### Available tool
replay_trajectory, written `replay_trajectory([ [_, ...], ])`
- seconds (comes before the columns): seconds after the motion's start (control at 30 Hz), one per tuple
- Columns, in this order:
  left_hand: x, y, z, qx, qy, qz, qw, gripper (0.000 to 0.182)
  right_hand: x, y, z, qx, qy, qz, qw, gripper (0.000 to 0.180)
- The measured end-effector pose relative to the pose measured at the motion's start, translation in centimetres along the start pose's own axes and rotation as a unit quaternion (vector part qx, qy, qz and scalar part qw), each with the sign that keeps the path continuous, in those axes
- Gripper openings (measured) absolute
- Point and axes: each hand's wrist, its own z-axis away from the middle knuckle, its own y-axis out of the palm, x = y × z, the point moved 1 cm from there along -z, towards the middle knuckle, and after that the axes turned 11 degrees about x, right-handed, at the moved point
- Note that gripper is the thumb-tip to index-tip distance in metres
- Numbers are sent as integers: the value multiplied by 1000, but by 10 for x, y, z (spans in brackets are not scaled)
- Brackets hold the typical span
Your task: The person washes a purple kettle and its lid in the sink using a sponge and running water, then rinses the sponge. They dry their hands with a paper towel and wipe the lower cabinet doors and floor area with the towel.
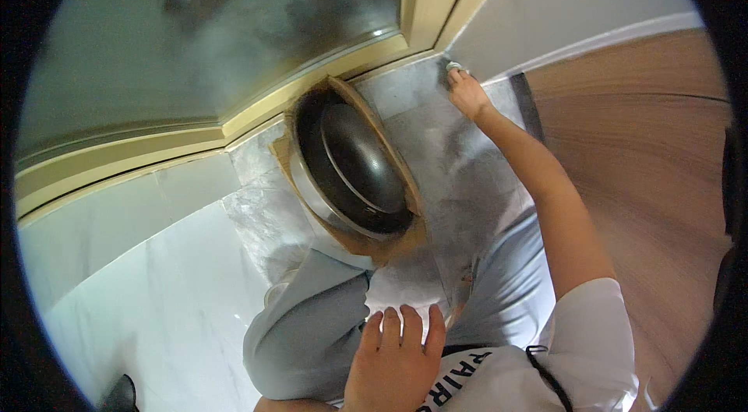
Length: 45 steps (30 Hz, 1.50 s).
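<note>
At the upper right, my right hand (pixel 469 95) reaches down to the grey floor, where the floor meets the wall. Its fingertips are closed on a small white object (pixel 453 65), mostly covered by them and too small to name. My left hand (pixel 397 356) hovers in front of my shirt, holding nothing, with its fingers a little apart. Between the hands, left of my right forearm, dark round cookware (pixel 365 158) stands tilted in a cut-open cardboard piece (pixel 403 242). A shiny black pan-like surface faces up inside a silver-sided vessel (pixel 324 207).
A glass panel in a cream frame (pixel 350 64) runs along the far side. On the right stands a wood-grain cabinet panel (pixel 619 149). Grey tiles (pixel 461 172) cover the floor, with white marble-look tile (pixel 169 272) at left. My bent knees flank the cardboard's near end.
</note>
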Motion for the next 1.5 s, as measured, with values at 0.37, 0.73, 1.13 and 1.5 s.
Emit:
replay_trajectory([
  [0.37, -2, -23, -11, -7, 66, 9, 998, 44, -79, -95, 130, -434, 416, -550, 580, 14],
  [0.73, -5, -13, -22, 38, 38, 5, 999, 47, -10, 52, 14, -115, 658, -708, 231, 25],
  [1.13, -15, -38, -38, 61, -16, 87, 994, 39, -18, 6, 38, -115, 400, -909, -32, 18],
  [1.5, 167, 20, 20, -178, -277, 399, 856, 43, -13, -42, 64, -338, 261, -899, -102, 21],
])
